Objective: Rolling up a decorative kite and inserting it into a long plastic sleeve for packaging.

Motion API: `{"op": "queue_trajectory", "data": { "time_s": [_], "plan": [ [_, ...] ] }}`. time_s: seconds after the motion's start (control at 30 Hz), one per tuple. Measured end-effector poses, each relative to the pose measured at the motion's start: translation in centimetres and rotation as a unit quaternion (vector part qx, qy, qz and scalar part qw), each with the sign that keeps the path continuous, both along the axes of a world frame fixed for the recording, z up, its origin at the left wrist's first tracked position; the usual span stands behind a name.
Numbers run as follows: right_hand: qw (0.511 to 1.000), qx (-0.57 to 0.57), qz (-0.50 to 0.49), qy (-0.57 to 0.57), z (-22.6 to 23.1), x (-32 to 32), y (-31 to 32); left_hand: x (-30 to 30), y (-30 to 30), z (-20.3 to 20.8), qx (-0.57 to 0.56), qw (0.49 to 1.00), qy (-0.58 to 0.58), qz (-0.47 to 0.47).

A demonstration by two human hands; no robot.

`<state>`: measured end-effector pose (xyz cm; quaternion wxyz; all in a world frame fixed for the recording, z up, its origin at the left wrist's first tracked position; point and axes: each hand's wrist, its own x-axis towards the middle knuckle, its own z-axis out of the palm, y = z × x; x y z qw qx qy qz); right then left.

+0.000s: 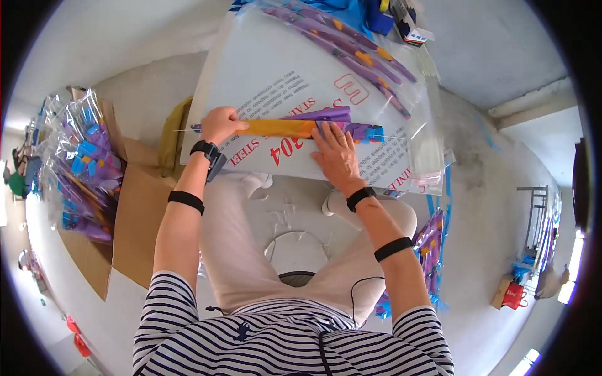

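Note:
A long, narrow bundle of folded purple, orange and blue printed sheet (pixel 276 128) lies crosswise on the worktop (pixel 241 72), which has white printed film on it. Thin, pale rods stick out past both its ends. My left hand (pixel 219 127) is closed around the bundle near its left end, thumb pointing right. Toward the right end, my right hand (pixel 338 156) lies flat across it with fingers stretched out. A loose purple flap (pixel 326 115) shows along the far side of the bundle. What lies under my right palm is hidden.
Similar long bundles in clear plastic sleeves (pixel 351 50) lie at the worktop's far right. A blue tape dispenser (pixel 379 17) stands behind them. On the left, an open cardboard box (pixel 141 216) holds several wrapped bundles (pixel 94 163). More wrapped bundles (pixel 429 250) hang low at right.

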<state>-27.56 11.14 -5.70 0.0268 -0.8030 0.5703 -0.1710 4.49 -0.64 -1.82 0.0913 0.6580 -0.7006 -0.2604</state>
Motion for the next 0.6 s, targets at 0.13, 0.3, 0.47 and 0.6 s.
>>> {"op": "queue_trajectory", "data": {
  "time_s": [0.13, 0.3, 0.47, 0.6],
  "plan": [
    [1.0, -0.018, 0.001, -0.022, -0.1, 0.5, -0.1, -1.9, -1.9, 0.3, -0.245, 0.968, -0.042, -0.042],
    [0.999, -0.016, -0.008, -0.03, -0.5, 0.5, 0.2, -15.6, -0.8, -0.7, -0.217, 0.963, 0.072, -0.143],
    [0.999, -0.006, -0.017, -0.042, 0.0, 0.8, 0.2, -18.9, 0.2, -1.6, -0.19, 0.968, 0.097, -0.133],
    [0.999, -0.009, -0.018, -0.049, -0.3, 0.7, 0.3, -18.7, 2.6, -2.0, -0.265, 0.94, 0.153, -0.148]
  ]
}}
